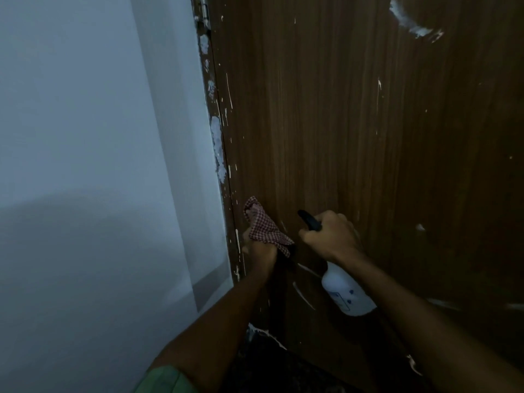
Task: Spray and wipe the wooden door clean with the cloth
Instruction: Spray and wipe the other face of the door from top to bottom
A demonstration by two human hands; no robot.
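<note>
The brown wooden door (340, 123) fills the right of the head view, flecked with white paint marks. My left hand (259, 248) grips a red-and-white checked cloth (262, 225) against the door's lower left, close to the hinge edge. Just to the right, my right hand (331, 236) is closed around the black trigger head of a white spray bottle (346, 290), whose nozzle points left toward the cloth. The bottle body hangs below my wrist.
A pale wall (85, 137) takes up the left half. The door frame (218, 143) runs between wall and door, blotched with white paint, with a hinge (204, 9) at the top. Dark speckled floor (263, 364) shows at the bottom.
</note>
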